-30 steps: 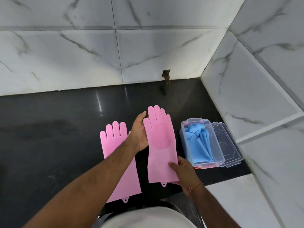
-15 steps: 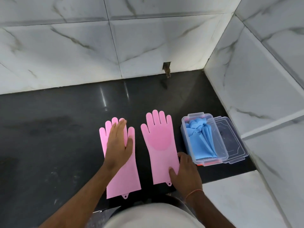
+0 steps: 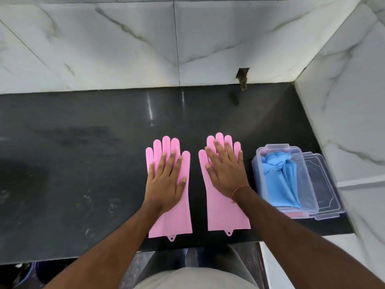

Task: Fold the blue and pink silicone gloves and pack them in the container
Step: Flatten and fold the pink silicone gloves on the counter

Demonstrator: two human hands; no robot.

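Observation:
Two pink silicone gloves lie flat side by side on the black counter, fingers pointing away from me. My left hand rests flat, fingers spread, on the left pink glove. My right hand lies flat on the right pink glove. To the right stands the clear plastic container, and the folded blue gloves lie inside it. Neither hand grips anything.
The container's clear lid lies against its right side. White marble walls close off the back and the right. A small dark hole shows in the back wall. The counter's front edge runs just below the glove cuffs.
My right hand has moved from the right glove's cuff up onto its palm and now lies flat. The left hand stays flat on the left glove. The view has tilted down.

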